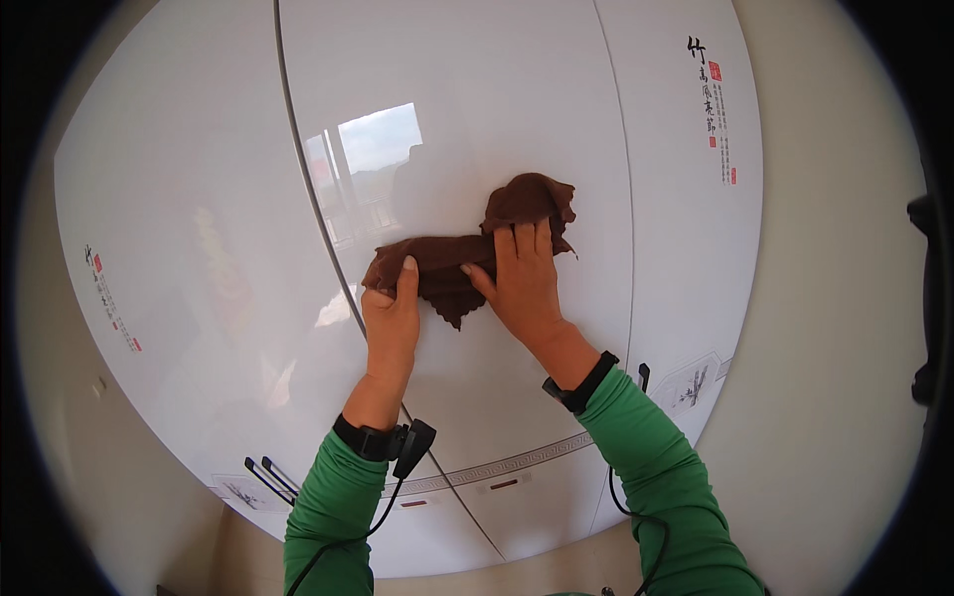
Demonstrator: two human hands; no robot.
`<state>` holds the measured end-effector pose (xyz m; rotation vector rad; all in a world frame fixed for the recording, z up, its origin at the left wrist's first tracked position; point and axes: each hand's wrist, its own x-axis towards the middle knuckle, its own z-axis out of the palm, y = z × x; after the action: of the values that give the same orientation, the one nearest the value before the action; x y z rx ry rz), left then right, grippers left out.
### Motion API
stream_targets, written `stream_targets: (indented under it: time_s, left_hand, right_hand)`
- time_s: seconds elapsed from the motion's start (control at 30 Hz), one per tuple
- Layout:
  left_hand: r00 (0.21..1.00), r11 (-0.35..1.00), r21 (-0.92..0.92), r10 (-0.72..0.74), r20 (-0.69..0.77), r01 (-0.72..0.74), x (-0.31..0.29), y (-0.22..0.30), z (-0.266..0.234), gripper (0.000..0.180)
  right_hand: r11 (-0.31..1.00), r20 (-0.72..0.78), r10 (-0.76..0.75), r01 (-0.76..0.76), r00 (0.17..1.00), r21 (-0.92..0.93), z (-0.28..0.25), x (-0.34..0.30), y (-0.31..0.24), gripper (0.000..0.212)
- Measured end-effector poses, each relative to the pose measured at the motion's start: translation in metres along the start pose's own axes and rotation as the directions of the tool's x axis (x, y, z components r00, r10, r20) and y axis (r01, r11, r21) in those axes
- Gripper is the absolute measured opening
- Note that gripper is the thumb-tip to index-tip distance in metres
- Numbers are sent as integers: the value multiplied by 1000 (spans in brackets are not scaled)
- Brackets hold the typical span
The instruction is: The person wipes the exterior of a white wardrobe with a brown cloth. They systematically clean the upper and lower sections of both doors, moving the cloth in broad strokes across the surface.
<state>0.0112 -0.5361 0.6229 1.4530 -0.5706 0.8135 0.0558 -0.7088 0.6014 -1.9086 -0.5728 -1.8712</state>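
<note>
- Brown cloth [447,256], rumpled and wavy-edged, spreads between our two hands in front of a glossy white wardrobe [547,109]; we cannot tell how much of it touches the doors.
- Our left hand [394,323] grips the cloth's left end, thumb laid over the front, just beside the dark seam [306,164] between doors.
- Our right hand [527,288] rests its extended fingers against the bunched right part, thumb spread leftward; whether it grips, we cannot tell.
- Black wristbands [363,438] circle both our wrists, above green sleeves [335,512].
- Above the cloth, we see a window reflection [383,139]; below it, a patterned strip [522,459] crosses the wardrobe.
</note>
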Motion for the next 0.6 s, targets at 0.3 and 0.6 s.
stream_targets:
  time_s: [0.3, 0.6]
  left_hand:
    - [640, 484, 442, 687, 344, -756, 158, 76, 106, 10]
    - [665, 484, 460, 480, 571, -744, 19, -10, 105, 28]
  right_hand:
    - [971, -224, -224, 199, 948, -131, -19, 191, 91, 48]
    - [995, 56, -52, 57, 997, -84, -52, 26, 102, 54]
